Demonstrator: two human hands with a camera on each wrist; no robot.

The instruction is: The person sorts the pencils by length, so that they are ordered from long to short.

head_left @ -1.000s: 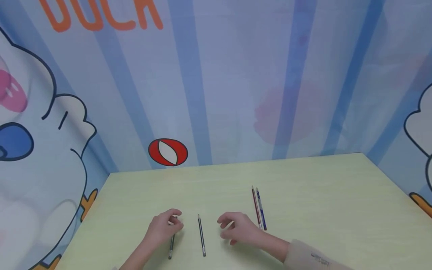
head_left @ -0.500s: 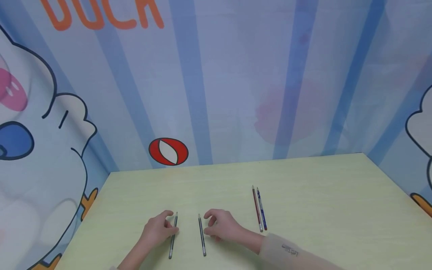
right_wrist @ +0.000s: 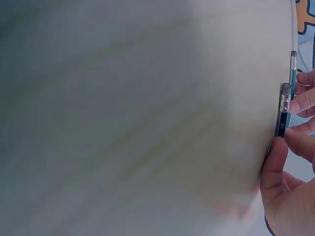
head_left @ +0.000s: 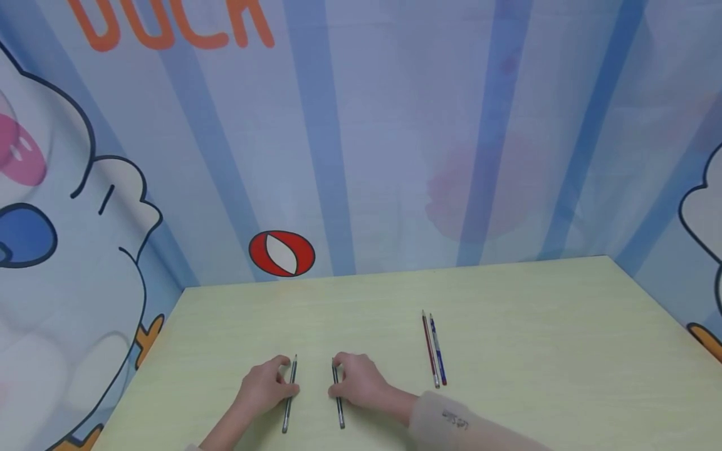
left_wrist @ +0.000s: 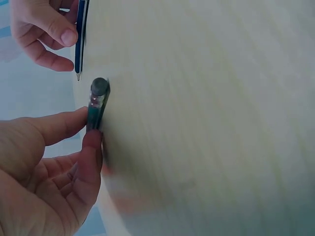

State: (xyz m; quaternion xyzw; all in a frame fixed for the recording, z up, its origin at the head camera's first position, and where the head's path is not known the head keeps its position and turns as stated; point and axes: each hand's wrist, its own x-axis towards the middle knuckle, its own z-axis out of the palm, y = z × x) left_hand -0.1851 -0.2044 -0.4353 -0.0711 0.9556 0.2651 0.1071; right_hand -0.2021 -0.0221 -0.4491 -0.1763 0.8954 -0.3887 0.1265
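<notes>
My left hand (head_left: 261, 386) pinches a green pencil (head_left: 287, 414) between thumb and fingers, at the front of the table. In the left wrist view that pencil's dark eraser end (left_wrist: 100, 87) points toward the camera. To its right, my right hand (head_left: 363, 382) pinches a dark blue pencil (head_left: 341, 414) in the same way. Its eraser and metal band (right_wrist: 285, 98) show in the right wrist view. Both pencils lie on the table, roughly parallel and apart, tips pointing away from me. The fingers cover part of each shaft.
Farther right on the pale table (head_left: 536, 326) lie a red pencil (head_left: 430, 351) and a blue patterned pencil (head_left: 438, 354), side by side. A printed cartoon backdrop (head_left: 383, 138) rises behind the table's back edge and along its sides.
My right hand has moved left from beside the dark blue pencil and now pinches it. My left hand has shifted slightly left and closed its fingertips on the green pencil.
</notes>
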